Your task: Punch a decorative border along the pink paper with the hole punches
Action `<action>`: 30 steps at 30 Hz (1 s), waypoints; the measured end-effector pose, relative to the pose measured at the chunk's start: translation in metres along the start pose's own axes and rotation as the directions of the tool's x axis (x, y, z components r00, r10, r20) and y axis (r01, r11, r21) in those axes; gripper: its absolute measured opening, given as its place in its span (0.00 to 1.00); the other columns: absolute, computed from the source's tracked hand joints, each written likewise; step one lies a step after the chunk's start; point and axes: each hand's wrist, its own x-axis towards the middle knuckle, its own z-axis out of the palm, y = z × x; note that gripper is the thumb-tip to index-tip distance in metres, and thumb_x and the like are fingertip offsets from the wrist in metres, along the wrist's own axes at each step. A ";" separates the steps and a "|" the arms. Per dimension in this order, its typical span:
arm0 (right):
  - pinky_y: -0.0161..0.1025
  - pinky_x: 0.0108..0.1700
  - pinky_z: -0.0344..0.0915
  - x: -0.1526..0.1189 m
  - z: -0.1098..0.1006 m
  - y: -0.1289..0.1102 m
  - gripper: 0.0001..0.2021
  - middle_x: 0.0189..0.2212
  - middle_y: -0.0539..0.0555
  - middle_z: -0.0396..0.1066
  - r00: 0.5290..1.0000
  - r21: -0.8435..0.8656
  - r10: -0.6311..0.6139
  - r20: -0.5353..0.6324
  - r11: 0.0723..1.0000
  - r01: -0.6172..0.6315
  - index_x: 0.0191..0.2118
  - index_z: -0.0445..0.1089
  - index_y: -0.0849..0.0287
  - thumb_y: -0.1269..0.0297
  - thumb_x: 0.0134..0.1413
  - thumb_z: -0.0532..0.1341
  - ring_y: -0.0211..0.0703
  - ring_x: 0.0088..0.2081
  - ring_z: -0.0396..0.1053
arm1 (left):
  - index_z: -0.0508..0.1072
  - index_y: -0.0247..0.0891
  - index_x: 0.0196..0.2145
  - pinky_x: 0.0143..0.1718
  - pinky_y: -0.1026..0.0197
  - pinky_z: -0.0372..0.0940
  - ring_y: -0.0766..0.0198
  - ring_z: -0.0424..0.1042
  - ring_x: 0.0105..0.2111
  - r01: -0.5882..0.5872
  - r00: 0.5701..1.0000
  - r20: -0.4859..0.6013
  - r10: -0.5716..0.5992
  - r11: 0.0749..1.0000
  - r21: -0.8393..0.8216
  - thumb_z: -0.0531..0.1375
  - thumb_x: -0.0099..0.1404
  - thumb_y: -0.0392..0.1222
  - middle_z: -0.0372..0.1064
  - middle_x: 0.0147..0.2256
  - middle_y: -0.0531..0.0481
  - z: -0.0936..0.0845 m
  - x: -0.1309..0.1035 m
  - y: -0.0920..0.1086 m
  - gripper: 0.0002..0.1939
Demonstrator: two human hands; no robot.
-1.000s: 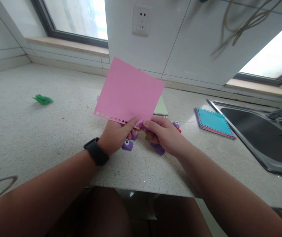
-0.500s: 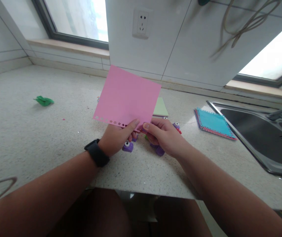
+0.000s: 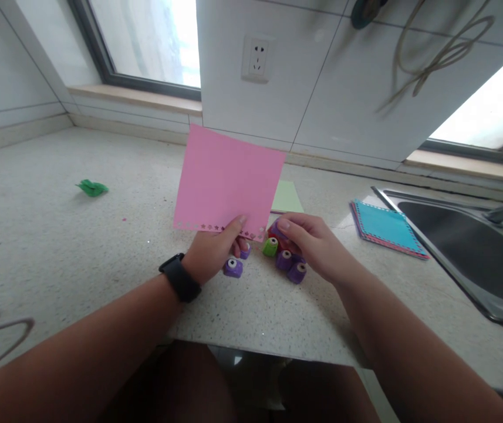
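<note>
My left hand (image 3: 216,249) grips the lower edge of a pink sheet of paper (image 3: 231,179), its thumb on the front. A row of small punched shapes, several like stars or flowers, runs along that bottom edge. My right hand (image 3: 310,238) is closed around a craft punch (image 3: 278,230) with a purple top and red body, just right of the sheet's lower right corner and apart from it. Below it on the counter are a green punch (image 3: 270,247) and purple punches (image 3: 296,272). Two more purple ones, including one punch (image 3: 233,268), sit under my left hand, one partly hidden by the fingers.
Pale green paper (image 3: 288,197) lies behind the pink sheet. A stack of blue and pink punched sheets (image 3: 385,226) rests beside the steel sink (image 3: 442,235) at right. Crumpled green material (image 3: 92,188) lies at left on the speckled counter (image 3: 137,158).
My right hand has drawn the punch off the sheet's lower edge, moving right. More punched shapes now show at the lower right corner. The view has shifted slightly.
</note>
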 end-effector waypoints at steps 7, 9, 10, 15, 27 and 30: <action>0.42 0.40 0.62 -0.007 -0.015 -0.009 0.11 0.34 0.54 0.71 0.961 -0.472 -0.197 0.196 0.840 0.268 0.40 0.75 0.58 0.56 0.61 0.62 0.44 0.36 0.67 | 0.70 0.37 0.22 0.20 0.63 0.60 0.68 0.65 0.17 0.012 0.999 -0.034 -0.014 0.997 -0.074 0.60 0.64 0.58 0.67 0.18 0.52 0.000 0.003 0.001 0.23; 0.44 0.44 0.62 -0.009 -0.015 -0.009 0.13 0.37 0.55 0.72 0.952 -0.543 -0.195 0.236 0.786 0.296 0.46 0.75 0.57 0.56 0.59 0.64 0.46 0.40 0.67 | 0.70 0.37 0.21 0.23 0.63 0.61 0.68 0.65 0.18 0.018 0.999 -0.026 -0.018 0.999 -0.028 0.59 0.65 0.59 0.67 0.19 0.52 -0.001 0.003 0.002 0.24; 0.45 0.45 0.62 -0.010 -0.015 -0.008 0.15 0.38 0.56 0.72 0.949 -0.567 -0.188 0.253 0.765 0.303 0.48 0.74 0.57 0.55 0.59 0.64 0.47 0.42 0.67 | 0.70 0.37 0.20 0.24 0.62 0.62 0.68 0.65 0.18 0.017 1.000 -0.023 -0.018 1.000 -0.004 0.59 0.65 0.60 0.67 0.19 0.52 -0.002 0.003 0.003 0.25; 0.48 0.49 0.58 -0.010 -0.011 -0.006 0.13 0.37 0.56 0.73 0.912 -0.617 -0.181 0.369 0.686 0.385 0.46 0.74 0.55 0.53 0.64 0.59 0.50 0.45 0.64 | 0.69 0.39 0.19 0.27 0.61 0.63 0.67 0.65 0.19 0.005 1.000 -0.011 -0.005 0.999 0.034 0.59 0.64 0.62 0.65 0.18 0.53 -0.004 0.002 0.005 0.26; 0.52 0.50 0.53 -0.006 0.003 0.002 0.13 0.39 0.55 0.75 0.838 -0.610 -0.232 0.494 0.594 0.524 0.42 0.76 0.52 0.52 0.66 0.57 0.52 0.44 0.62 | 0.69 0.39 0.19 0.28 0.61 0.64 0.66 0.65 0.20 0.003 1.000 -0.011 -0.003 0.999 0.035 0.60 0.63 0.62 0.65 0.18 0.54 -0.005 0.003 0.005 0.26; 0.52 0.50 0.53 -0.005 0.005 0.005 0.13 0.39 0.55 0.74 0.838 -0.629 -0.236 0.492 0.569 0.530 0.42 0.76 0.52 0.52 0.66 0.57 0.53 0.45 0.62 | 0.69 0.39 0.19 0.28 0.61 0.64 0.67 0.65 0.20 0.006 1.000 -0.001 -0.006 1.000 0.007 0.61 0.62 0.62 0.65 0.18 0.54 -0.006 0.002 0.005 0.25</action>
